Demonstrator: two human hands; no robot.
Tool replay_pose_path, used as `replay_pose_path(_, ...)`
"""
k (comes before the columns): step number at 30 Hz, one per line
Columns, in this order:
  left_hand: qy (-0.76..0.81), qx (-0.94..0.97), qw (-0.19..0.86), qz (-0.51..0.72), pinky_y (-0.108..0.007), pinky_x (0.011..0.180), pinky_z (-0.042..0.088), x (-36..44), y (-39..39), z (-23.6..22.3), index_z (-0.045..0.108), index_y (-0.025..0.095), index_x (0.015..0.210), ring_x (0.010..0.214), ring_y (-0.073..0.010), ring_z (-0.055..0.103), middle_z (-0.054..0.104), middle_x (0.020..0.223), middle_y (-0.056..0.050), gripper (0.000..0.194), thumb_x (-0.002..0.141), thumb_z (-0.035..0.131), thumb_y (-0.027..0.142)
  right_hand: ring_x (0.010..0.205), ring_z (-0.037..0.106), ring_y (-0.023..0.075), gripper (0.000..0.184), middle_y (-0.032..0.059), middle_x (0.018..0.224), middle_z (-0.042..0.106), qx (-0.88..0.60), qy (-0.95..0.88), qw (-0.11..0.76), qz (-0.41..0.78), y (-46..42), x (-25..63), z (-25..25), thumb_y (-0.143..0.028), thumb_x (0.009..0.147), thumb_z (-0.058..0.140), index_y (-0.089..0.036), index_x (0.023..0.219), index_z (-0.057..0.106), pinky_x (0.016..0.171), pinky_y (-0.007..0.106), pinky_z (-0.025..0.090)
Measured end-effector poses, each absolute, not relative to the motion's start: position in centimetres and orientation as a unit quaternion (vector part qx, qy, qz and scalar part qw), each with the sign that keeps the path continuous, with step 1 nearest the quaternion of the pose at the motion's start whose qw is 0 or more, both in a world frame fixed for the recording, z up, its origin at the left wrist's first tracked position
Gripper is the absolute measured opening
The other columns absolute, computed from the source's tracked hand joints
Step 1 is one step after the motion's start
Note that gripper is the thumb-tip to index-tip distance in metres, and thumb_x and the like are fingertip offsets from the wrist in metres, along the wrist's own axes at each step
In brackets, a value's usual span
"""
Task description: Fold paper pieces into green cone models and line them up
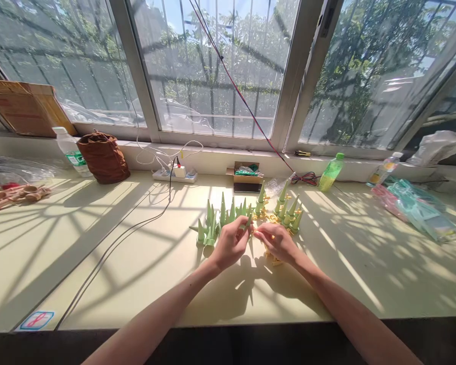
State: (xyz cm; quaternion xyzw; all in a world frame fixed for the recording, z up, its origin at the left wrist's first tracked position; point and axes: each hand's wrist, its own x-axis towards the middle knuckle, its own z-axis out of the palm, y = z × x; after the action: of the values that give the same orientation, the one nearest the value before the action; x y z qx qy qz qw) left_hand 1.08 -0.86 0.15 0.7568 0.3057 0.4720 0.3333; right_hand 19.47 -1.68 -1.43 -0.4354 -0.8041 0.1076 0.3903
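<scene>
My left hand (232, 242) is closed on a green cone (249, 221), its tip pointing up. Close beside it, my right hand (276, 240) pinches something small at the cone's lower end; the fingers hide most of it. Several green cones (223, 209) stand on the table beyond my left hand, and one at the left lies on its side. More cones (291, 213) stand behind my right hand among small yellow pieces (276, 261), some of which lie under the wrist.
A small open cardboard box (248, 179) sits behind the cones. A power strip (175, 175) trails cables across the table. Farther out are a brown bag (103, 157), a green bottle (331, 172), plastic bags (421, 210) and wooden pieces (15, 195).
</scene>
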Motion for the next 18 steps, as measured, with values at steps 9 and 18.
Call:
replay_pose_path(9, 0.308, 0.751, 0.336, 0.477, -0.020, 0.048, 0.042, 1.06, -0.81, 0.12, 0.059, 0.016, 0.092, 0.054, -0.0110, 0.055, 0.059, 0.072, -0.001, 0.008, 0.087, 0.053, 0.020, 0.058, 0.050, 0.0121, 0.018, 0.0013, 0.069, 0.061, -0.428, -0.799, 0.405, 0.121, -1.80, 19.43, -1.40, -0.030, 0.092, 0.054, -0.017, 0.093, 0.066, 0.057, 0.024, 0.040)
replay_pose_path(18, 0.312, 0.748, 0.341, 0.476, -0.020, 0.047, 0.041, 1.12, -0.88, 0.12, 0.060, 0.017, 0.091, 0.054, -0.0115, 0.056, 0.057, 0.068, 0.000, 0.008, 0.087, 0.055, 0.022, 0.061, 0.050, 0.0149, 0.017, 0.0038, 0.069, 0.061, -0.415, -0.804, 0.408, 0.121, -1.59, 19.41, -1.40, -0.027, 0.091, 0.054, -0.018, 0.080, 0.064, 0.058, 0.027, 0.041)
